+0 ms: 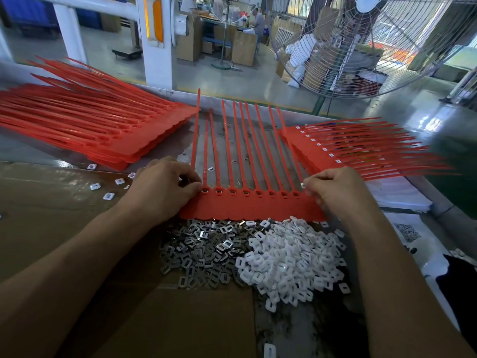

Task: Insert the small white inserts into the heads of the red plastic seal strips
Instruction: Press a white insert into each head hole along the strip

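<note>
- Joined sheet of red plastic seal strips [251, 206]: centre table, heads near; light, floppy.
- Small white plastic insert [302, 185]: pinched by right hand [335, 192]; slippery, hold edges.
- Left hand [165, 187]: curled fingertips pressing left head.

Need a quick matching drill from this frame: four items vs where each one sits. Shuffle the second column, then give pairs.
Items
1. white inserts pile
2. metal clips pile
3. unfilled red strip stack
4. red strip stack with white inserts fitted

Places
A. far left of the bench
B. far right, beyond the right hand
C. near, below the left hand
D. near, below the right hand

Pairs: 1-D, 2-C, 3-A, 4-B
</note>
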`<state>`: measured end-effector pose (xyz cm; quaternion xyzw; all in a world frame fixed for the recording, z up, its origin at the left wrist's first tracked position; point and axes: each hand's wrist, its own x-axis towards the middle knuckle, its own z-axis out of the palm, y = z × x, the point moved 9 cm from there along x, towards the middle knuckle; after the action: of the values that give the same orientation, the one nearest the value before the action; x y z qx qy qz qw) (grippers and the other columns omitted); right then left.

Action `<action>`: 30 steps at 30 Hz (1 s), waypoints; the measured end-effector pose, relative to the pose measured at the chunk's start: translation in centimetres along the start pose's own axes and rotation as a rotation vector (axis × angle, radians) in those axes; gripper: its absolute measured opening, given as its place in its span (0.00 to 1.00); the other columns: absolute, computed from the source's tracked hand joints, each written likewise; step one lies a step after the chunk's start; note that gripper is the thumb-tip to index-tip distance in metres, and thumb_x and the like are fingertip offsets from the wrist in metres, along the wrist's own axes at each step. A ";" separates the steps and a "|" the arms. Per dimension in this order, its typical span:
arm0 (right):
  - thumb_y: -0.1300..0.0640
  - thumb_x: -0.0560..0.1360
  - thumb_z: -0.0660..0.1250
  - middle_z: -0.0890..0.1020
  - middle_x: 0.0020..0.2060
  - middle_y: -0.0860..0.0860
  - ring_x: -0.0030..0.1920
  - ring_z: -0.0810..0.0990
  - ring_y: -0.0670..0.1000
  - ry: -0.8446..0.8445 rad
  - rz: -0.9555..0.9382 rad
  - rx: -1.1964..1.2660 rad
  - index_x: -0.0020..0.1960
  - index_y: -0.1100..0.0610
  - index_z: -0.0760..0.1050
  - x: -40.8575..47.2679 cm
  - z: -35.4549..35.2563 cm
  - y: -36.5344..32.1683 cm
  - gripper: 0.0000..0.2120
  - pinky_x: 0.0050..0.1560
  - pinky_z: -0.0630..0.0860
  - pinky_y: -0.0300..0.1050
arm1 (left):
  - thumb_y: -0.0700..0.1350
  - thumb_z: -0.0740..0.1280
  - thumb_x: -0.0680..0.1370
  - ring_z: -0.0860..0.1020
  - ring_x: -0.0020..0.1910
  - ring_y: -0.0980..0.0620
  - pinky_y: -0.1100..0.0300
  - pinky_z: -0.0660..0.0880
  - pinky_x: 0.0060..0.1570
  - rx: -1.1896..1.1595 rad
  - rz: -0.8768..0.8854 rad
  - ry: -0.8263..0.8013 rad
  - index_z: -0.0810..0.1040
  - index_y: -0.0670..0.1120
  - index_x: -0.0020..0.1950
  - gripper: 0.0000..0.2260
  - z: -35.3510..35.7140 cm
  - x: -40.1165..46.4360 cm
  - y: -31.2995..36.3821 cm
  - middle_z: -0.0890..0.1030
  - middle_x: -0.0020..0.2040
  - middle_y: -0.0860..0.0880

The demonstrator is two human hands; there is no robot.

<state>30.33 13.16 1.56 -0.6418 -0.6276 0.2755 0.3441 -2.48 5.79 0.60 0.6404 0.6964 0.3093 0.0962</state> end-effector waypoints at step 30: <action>0.56 0.75 0.76 0.84 0.38 0.49 0.41 0.82 0.48 0.032 0.134 -0.164 0.39 0.52 0.84 0.1 -0.4 1.3 0.06 0.40 0.74 0.43 | 0.55 0.72 0.76 0.77 0.51 0.49 0.44 0.74 0.59 -0.011 0.008 0.006 0.84 0.60 0.47 0.02 -0.1 0.0 0.1 0.77 0.47 0.55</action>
<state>31.50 13.23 0.79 -0.7124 -0.5983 0.2355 0.2813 -2.42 5.73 0.71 0.6415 0.6925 0.3156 0.0964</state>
